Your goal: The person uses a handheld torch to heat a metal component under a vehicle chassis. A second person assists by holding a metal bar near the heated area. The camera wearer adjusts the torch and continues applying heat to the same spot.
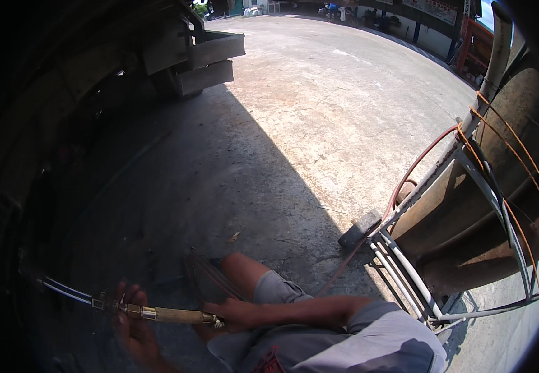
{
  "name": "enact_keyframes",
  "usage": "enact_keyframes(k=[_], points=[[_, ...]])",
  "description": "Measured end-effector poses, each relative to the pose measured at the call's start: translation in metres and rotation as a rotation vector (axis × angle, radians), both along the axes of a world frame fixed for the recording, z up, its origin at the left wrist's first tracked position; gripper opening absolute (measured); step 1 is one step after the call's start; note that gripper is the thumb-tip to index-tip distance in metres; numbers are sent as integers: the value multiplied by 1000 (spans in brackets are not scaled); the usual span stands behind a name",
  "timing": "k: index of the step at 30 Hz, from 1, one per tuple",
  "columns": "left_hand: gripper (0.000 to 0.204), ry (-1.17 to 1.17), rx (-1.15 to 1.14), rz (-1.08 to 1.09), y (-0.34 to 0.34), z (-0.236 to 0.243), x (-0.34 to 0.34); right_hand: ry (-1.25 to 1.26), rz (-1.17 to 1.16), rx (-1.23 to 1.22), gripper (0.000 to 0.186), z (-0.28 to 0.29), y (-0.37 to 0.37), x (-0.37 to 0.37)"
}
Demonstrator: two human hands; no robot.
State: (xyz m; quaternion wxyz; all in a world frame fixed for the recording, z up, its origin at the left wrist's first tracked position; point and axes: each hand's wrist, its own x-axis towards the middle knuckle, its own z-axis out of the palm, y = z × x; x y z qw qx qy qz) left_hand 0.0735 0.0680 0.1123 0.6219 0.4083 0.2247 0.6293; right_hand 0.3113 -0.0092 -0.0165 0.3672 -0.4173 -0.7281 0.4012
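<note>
One slim brass torch [179,315] in two grips: the right grip [229,313] is wrapped round its rear end; the left grip [135,329], fingers loosely parted, lies behind its front fittings. Right of the torch, two rusty cylinders [524,99] sit in one white-tubed cart [411,275]. Beyond the torch, rough concrete [325,124] lies open past one straight shadow edge [282,158].

One left hand [137,332], one right hand [231,313], one long brass tool [176,315], one bare knee [243,271], one pair of gray shorts [277,289], two big brown tanks [518,118], one metal cart [413,273], one big dark truck [213,57]
</note>
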Motion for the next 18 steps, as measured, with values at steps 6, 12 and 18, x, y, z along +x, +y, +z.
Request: enact_keyframes(k=[6,12,18], points=[[99,-455,162,-645,14,2,-19,589,631,-192,62,30,-3,-15],[71,-496,474,-881,42,-4,-22,682,867,-906,63,25,4,2],[58,-380,224,-502,25,8,-4,490,443,-614,52,33,-18,-12]])
